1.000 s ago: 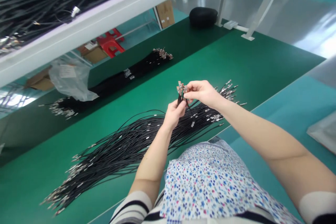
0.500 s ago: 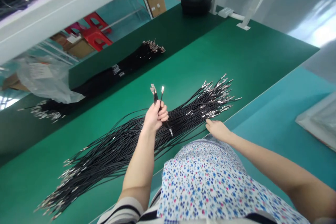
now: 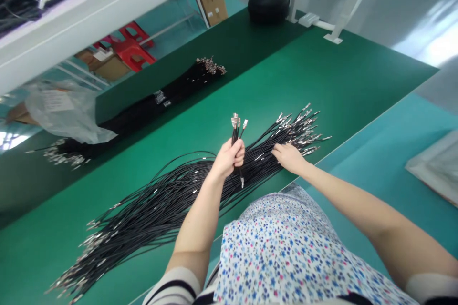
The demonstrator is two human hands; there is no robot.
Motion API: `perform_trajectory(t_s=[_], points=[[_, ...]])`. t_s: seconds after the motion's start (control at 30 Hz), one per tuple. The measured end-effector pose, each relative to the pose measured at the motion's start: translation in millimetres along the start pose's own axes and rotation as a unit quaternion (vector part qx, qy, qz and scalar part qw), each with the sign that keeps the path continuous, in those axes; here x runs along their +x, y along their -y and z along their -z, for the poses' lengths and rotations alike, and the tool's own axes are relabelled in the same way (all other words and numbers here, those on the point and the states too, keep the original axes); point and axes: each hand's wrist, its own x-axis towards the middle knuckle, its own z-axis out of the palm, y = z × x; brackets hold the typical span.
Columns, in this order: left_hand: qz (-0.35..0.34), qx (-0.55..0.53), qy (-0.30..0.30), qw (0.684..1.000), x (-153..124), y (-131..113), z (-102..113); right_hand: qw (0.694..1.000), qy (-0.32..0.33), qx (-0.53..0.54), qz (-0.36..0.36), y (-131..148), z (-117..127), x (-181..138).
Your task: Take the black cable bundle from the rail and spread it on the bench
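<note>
A long bundle of thin black cables [image 3: 168, 200] with silver metal terminals at both ends lies across the green table. Above its middle, my left hand [image 3: 231, 156] is closed around several short black cables [image 3: 234, 134]. Their metal terminals stick up over the fist, and one end pokes out below it. My right hand [image 3: 289, 157] rests on the bundle near its right-hand terminals [image 3: 306, 126]. Its fingertips are pressed together at the cables; whether a single cable is between them is hidden.
Behind lies a second black cable bundle [image 3: 139, 109], partly under a clear plastic bag [image 3: 67, 114]. A white shelf beam [image 3: 107, 14] crosses the upper left. A black case [image 3: 268, 7] stands beside a white post [image 3: 352, 2]. The table's front edge runs close to my apron.
My left hand has moved to the right with the short cables. My right hand has shifted left and up, from the bundle's near edge onto the cables.
</note>
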Motion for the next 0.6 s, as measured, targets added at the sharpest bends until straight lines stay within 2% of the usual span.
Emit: perform_trajectory(t_s=[0.17,0.33,0.4,0.5,0.53,0.6], points=[[0.022,0.014,0.012,1.0,6.7,19.9,-5.9,0.998,0.05,0.009,0.028,-3.4,-16.3,21.2],[0.062,0.018,-0.009,0.998,4.4,30.9,3.1,0.988,0.11,-0.019,0.108,-4.5,4.1,34.3],[0.062,0.016,-0.04,0.997,3.2,36.7,9.6,0.989,0.081,-0.036,0.115,1.7,18.3,31.4],[0.04,0.024,-0.096,0.994,4.6,46.5,18.0,0.99,-0.037,-0.04,0.128,16.6,40.6,21.3],[0.028,0.046,-0.113,0.992,6.4,49.4,19.1,0.986,-0.078,-0.037,0.142,21.4,47.1,18.8],[-0.016,0.162,-0.128,0.978,12.1,53.6,18.0,0.976,-0.141,-0.028,0.162,29.2,57.6,17.9]])
